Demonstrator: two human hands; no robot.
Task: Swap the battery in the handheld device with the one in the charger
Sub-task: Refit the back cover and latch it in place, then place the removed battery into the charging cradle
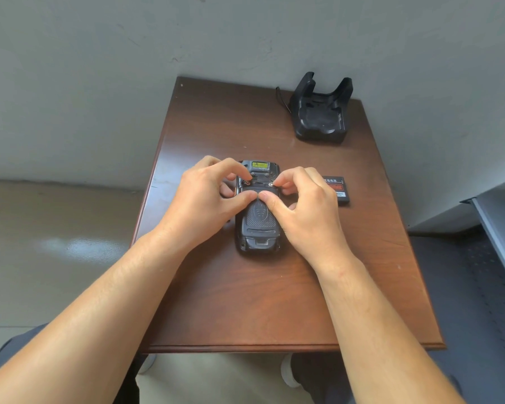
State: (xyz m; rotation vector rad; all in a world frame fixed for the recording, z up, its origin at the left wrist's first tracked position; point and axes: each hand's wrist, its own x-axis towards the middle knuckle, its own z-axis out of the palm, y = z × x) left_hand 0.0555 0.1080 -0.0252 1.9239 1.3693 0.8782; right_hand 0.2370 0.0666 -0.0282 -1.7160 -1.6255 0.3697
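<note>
A black handheld device point(258, 225) lies face down in the middle of the brown table point(245, 310), its textured back cover on. My left hand point(207, 204) and my right hand point(306, 208) rest on it from either side. Both thumbs press the top edge of the cover, and each forefinger pinches a small silver latch near the device's upper corners. A flat black battery point(339, 189) with a red label lies on the table just right of my right hand. The black charger cradle point(321, 112) stands at the far right corner, its bay holding nothing I can see.
A thin black cable point(282, 97) runs from the cradle's left side toward the wall. A grey metal shelf point(496, 228) stands close to the table's right edge. The grey wall rises directly behind the table.
</note>
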